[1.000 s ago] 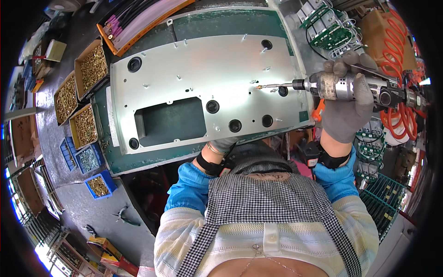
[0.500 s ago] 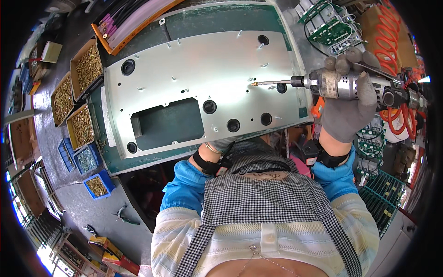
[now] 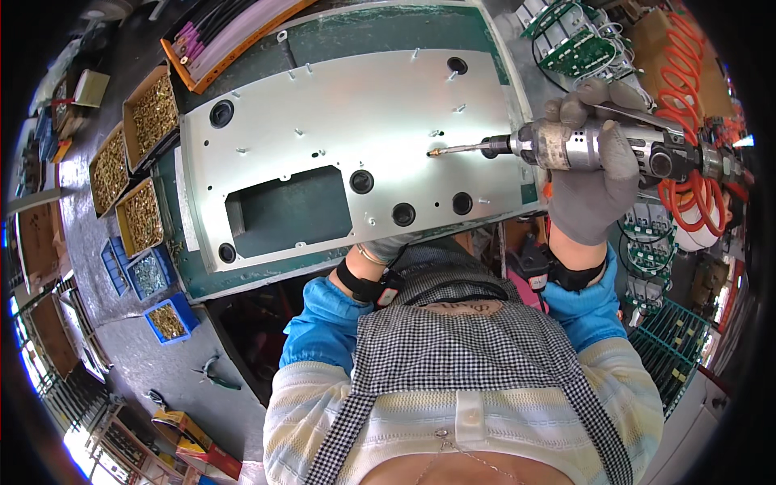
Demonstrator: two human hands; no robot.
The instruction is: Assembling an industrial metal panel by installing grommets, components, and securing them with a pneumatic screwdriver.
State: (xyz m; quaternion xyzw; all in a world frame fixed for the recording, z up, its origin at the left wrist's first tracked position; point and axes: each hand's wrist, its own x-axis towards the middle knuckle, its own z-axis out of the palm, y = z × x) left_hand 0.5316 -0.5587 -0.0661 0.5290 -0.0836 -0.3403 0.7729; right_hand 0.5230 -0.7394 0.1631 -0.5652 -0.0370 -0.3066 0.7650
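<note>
My right hand [image 3: 594,153], in a grey glove, wraps round a silver air screwdriver [image 3: 638,149] that lies almost level, its long bit pointing left. At the bit's end a small brass-coloured piece [image 3: 434,152] meets or nearly meets the panel, by a small hole. The pale metal panel [image 3: 283,93] has black-rimmed round holes, a rectangular cutout and several upright studs. My left hand [image 3: 386,246], gloved too, is at the panel's near edge; its fingers are hidden by the panel, so I cannot tell whether they grip it.
A green-topped bench [image 3: 388,24] lies under the panel. At left stand open boxes of brass-coloured fasteners [image 3: 155,109] and small blue bins [image 3: 171,321]. Pliers [image 3: 214,373] lie at lower left. At right are green circuit boards [image 3: 582,48] and a coiled orange air hose [image 3: 683,65].
My right hand has brought the air screwdriver leftward and slightly down, and its tip is now at the small hole. My left hand stays at the panel's near edge. The view has shifted slightly.
</note>
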